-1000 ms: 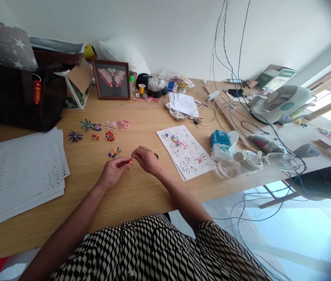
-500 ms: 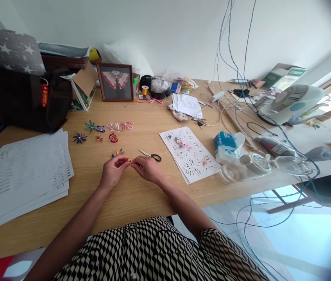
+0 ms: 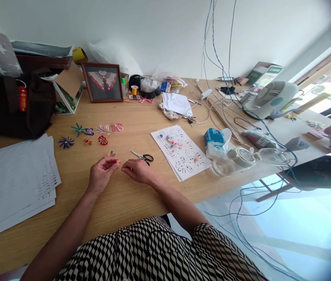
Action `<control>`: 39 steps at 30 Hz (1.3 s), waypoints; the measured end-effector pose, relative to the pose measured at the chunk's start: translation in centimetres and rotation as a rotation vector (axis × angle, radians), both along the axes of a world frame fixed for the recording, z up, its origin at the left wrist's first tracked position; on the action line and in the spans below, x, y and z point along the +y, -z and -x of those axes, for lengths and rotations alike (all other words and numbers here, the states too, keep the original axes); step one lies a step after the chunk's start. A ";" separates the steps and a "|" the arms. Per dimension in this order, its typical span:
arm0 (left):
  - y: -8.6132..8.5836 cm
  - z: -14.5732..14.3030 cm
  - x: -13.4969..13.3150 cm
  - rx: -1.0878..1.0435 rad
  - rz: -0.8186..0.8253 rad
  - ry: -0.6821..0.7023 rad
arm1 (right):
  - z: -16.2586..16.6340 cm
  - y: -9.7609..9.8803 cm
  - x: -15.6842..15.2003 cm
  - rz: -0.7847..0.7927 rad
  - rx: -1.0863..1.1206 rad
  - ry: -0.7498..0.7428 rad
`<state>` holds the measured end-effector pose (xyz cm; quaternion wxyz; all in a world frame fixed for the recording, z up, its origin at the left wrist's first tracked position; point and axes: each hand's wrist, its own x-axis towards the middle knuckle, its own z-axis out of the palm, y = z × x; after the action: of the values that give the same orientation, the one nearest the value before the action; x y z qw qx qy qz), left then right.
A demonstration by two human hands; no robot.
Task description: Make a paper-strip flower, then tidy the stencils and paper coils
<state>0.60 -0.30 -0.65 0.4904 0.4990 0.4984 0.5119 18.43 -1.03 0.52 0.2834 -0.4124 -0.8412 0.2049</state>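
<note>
L hand point(image 3: 102, 175) is pinching a tiny orange piece point(image 3: 118, 161) at its fingertips; R hand point(image 3: 138, 170) is sitting just right of it, fingertips meeting in a pinch, but can't tell if they're gripping anything. Main risk, prob: the piece is so small that it could be slipping out if L grip is loosening, or bending if it's squeezing too hard. Pale thread point(image 3: 155, 152) is running from near the scissors point(image 3: 142, 157), just beyond R hand, toward the printed sheets point(image 3: 193, 146) farther right; it could be snagging on the handles if R hand is pulling that way. Leafy spray point(image 3: 109, 155) is lying right behind L fingers, partly hidden, so L hand could be knocking it w/ any fwd shift.
</note>
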 end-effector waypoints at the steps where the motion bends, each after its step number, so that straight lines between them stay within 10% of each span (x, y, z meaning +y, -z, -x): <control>1: 0.1 0.1 0.1 0.041 0.006 -0.016 | 0.1 0.0 0.0 -0.013 0.000 -0.003; 8: -0.5 -0.1 -0.3 0.101 0.094 0.282 | -0.4 0.1 0.7 0.002 0.083 0.133; 16: 0.0 0.1 0.1 -0.013 0.071 0.003 | -0.1 0.4 0.5 -0.004 0.020 -0.043; 24: -0.6 -0.3 -0.4 0.111 0.128 0.260 | -0.6 0.0 0.8 0.081 0.076 0.141; 32: -0.1 0.0 0.3 0.040 0.069 -0.016 | 0.0 0.9 0.5 0.053 0.046 -0.078; 39: -0.5 -0.6 -0.4 0.088 0.097 0.265 | -0.6 0.7 0.9 0.089 0.196 0.150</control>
<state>1.23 -0.69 -0.12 0.5548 0.5583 0.4732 0.3956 19.01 -0.15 -0.18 0.3603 -0.4644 -0.7663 0.2594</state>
